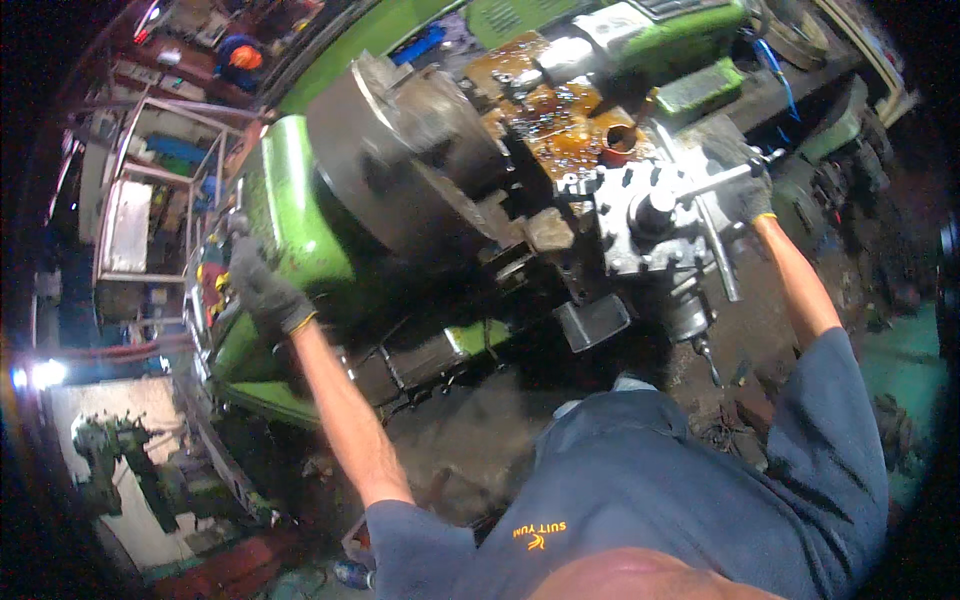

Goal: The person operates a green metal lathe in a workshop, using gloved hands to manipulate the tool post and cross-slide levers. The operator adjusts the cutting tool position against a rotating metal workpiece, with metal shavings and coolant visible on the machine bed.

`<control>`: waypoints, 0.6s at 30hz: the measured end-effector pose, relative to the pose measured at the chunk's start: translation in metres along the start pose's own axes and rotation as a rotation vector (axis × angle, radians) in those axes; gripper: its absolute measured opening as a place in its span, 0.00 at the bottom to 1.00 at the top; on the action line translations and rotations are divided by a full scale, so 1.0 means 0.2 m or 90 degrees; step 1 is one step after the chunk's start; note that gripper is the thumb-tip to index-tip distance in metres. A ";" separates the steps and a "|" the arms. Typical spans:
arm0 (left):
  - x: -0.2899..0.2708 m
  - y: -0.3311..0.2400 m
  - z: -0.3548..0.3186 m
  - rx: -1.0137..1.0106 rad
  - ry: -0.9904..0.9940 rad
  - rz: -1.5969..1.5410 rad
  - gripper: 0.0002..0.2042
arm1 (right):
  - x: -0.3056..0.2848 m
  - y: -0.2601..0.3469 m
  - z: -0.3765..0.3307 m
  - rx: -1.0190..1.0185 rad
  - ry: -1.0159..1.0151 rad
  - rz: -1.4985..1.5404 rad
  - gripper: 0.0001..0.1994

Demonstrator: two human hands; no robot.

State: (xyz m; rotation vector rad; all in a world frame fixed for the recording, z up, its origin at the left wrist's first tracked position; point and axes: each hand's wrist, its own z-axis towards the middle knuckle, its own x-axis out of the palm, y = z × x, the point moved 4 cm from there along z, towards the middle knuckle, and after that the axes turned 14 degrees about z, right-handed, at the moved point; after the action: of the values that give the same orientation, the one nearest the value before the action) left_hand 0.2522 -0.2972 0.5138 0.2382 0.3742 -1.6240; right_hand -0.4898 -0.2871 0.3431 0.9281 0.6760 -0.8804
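Observation:
A green metal lathe fills the middle, with a large grey chuck (365, 160) beside its green headstock (300, 190). My left hand (262, 283), in a dark grey work glove, is at the headstock's left end, its fingers closed around a short metal lever (237, 192); blur and the glove partly hide the grip. My right hand (742, 185), in a matching glove, is wrapped round the outer end of a bright tool post handle (700, 185). This handle crosses another metal bar (720, 255) above the square tool post (625, 225) on the carriage.
Wet, brown oily surfaces (560, 120) lie behind the tool post around a reddish cup (620, 143). A crank handle (708, 360) juts toward me below the carriage. A green tailstock (690, 50) stands farther back. Metal shelving (150, 190) and another machine (110, 440) are at left.

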 end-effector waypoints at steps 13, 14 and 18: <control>-0.43 -0.81 -1.41 -0.372 0.469 -0.060 0.13 | -0.02 -0.01 -0.01 0.019 -0.014 0.003 0.14; -0.45 -0.88 -1.55 -0.452 0.535 -0.034 0.14 | -0.02 -0.04 -0.03 0.021 -0.042 0.004 0.14; -0.52 -0.87 -2.11 -0.705 0.534 0.001 0.16 | -0.01 -0.07 -0.01 0.018 -0.043 0.038 0.13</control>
State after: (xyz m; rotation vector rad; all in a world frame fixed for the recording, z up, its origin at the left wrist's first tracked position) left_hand 0.0594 -0.0311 0.1803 0.0469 1.8174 -1.0306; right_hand -0.5025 -0.2894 0.3394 0.9353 0.5769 -0.8664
